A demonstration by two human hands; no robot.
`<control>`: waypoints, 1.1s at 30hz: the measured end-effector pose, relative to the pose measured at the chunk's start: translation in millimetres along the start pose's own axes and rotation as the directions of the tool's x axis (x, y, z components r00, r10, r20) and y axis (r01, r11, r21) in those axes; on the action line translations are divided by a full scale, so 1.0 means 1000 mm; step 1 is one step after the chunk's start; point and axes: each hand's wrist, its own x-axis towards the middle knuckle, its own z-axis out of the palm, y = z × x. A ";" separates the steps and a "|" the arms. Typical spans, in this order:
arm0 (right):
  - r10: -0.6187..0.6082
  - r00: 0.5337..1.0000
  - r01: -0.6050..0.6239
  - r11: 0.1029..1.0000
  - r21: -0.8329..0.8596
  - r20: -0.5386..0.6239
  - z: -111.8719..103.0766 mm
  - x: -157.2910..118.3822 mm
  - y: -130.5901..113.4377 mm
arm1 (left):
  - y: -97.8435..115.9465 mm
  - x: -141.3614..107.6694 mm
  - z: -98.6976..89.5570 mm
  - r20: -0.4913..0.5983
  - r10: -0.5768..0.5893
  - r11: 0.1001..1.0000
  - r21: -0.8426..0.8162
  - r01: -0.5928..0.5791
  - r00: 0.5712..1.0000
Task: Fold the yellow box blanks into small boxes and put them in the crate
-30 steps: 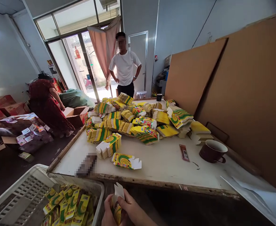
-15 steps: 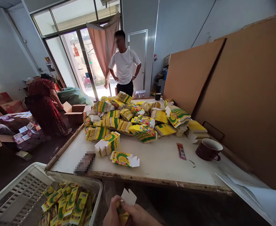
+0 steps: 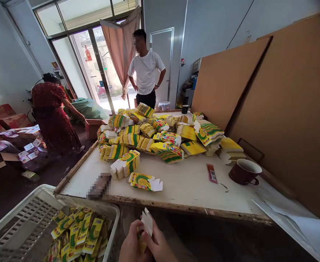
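Note:
Both my hands are low in the middle of the view, in front of the table's edge. Between them is a small yellow carton (image 3: 147, 222) with its white end flaps standing up; most of its body is hidden by my fingers. My left hand (image 3: 132, 242) is closed around its left side. My right hand (image 3: 160, 242) grips the other side, thumb near the flaps. On the table (image 3: 184, 189) just beyond lies a yellow and green carton (image 3: 142, 181) with open flaps, beside a few cartons standing together (image 3: 125, 165).
Flat carton bundles (image 3: 140, 134) are heaped on the table. A white plastic crate (image 3: 20, 214) with yellow cartons stands at left. A mug (image 3: 244, 171) and a red packet (image 3: 211, 173) sit at right. One person (image 3: 146, 72) stands behind the table; another (image 3: 50, 109) bends at left.
The carton's white flaps have turned more edge-on between my hands, and my right fingers have come up behind them. At left, the bending person has reached an arm to the cardboard box, which has shifted.

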 end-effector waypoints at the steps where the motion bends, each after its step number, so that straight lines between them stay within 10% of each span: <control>1: -0.033 0.999 0.034 0.996 -0.076 0.023 -0.001 -0.003 -0.002 | -0.002 0.001 -0.001 0.026 -0.028 1.000 0.006 0.028 0.999; 7: -0.170 0.978 0.199 0.936 -0.291 0.123 0.003 -0.008 -0.003 | -0.008 -0.004 -0.001 -0.028 -0.011 0.997 -0.080 0.009 1.000; 13: -0.276 0.958 0.222 0.887 -0.406 -0.079 -0.012 -0.002 0.024 | 0.012 -0.016 -0.020 -0.090 -0.003 1.000 0.017 0.005 0.996; 17: -0.406 0.904 0.421 0.782 -0.459 0.138 -0.027 -0.001 0.024 | 0.021 -0.019 -0.031 -0.077 0.024 0.999 0.023 -0.023 0.997; 27: -0.058 0.909 0.261 0.851 -0.455 0.413 -0.064 -0.006 -0.041 | 0.020 -0.021 -0.033 0.120 0.028 0.999 0.013 -0.030 0.992; 33: 0.040 0.952 0.116 0.869 -0.481 0.303 -0.053 -0.004 -0.046 | 0.000 -0.001 -0.027 0.266 0.064 0.992 0.090 -0.091 0.962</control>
